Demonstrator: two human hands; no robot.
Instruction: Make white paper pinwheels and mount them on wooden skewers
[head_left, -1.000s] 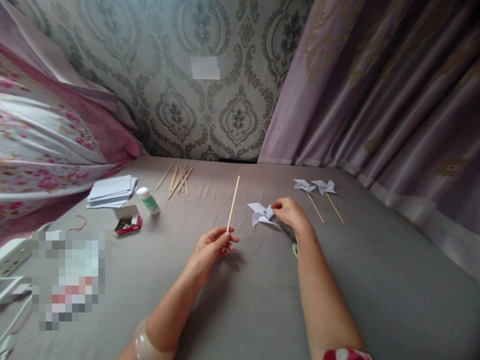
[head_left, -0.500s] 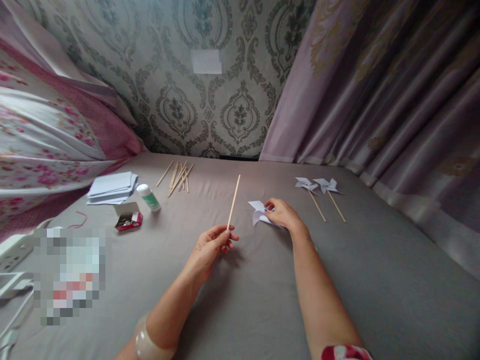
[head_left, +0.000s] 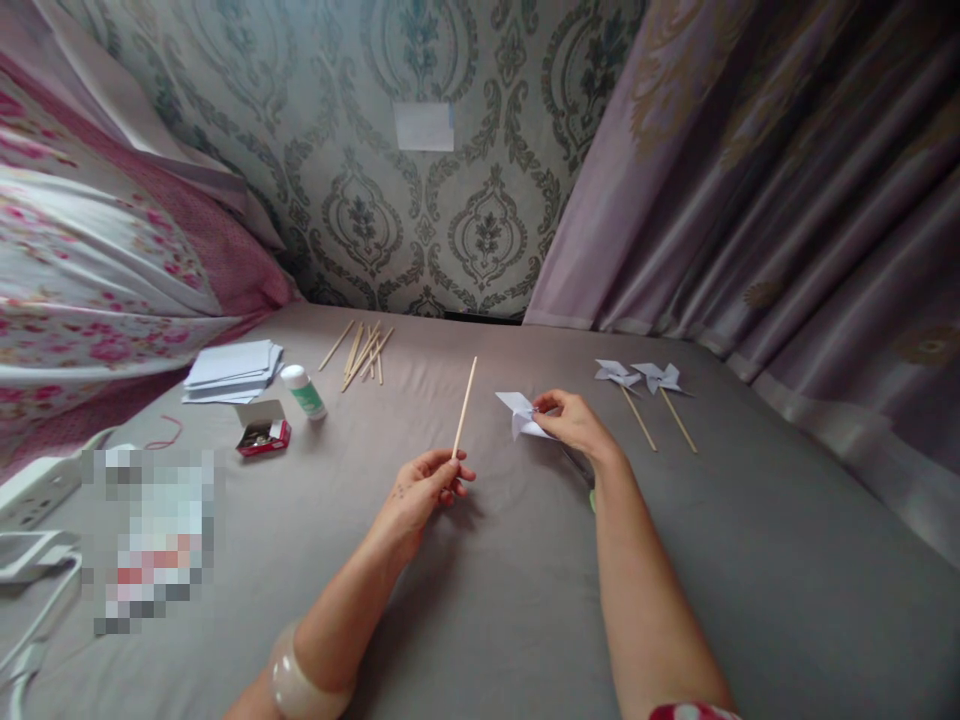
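My left hand [head_left: 431, 487] is closed round the lower end of a thin wooden stick [head_left: 466, 405], which points up and slightly right. To its right, my right hand [head_left: 568, 420] pinches a white paper pinwheel [head_left: 517, 410] near its middle; the fingers hide part of the blades. Beneath the right forearm lie scissors [head_left: 592, 500], with a bit of green handle and a dark blade showing. Two finished-looking pinwheels on sticks, one [head_left: 619, 375] beside the other [head_left: 661, 378], rest on the cloth farther right.
Several loose sticks [head_left: 367, 352] lie at the back left. Near them are a stack of white paper [head_left: 232, 370], a glue stick [head_left: 304, 392], an open red box [head_left: 262, 437] of small metal pieces and a red string [head_left: 166, 435]. A white power strip [head_left: 37, 500] sits at the left edge.
My right hand has shifted from the pinwheel's right blade to its middle and now grips it there, the pinwheel slightly tilted. My left hand keeps the stick in nearly the same place.
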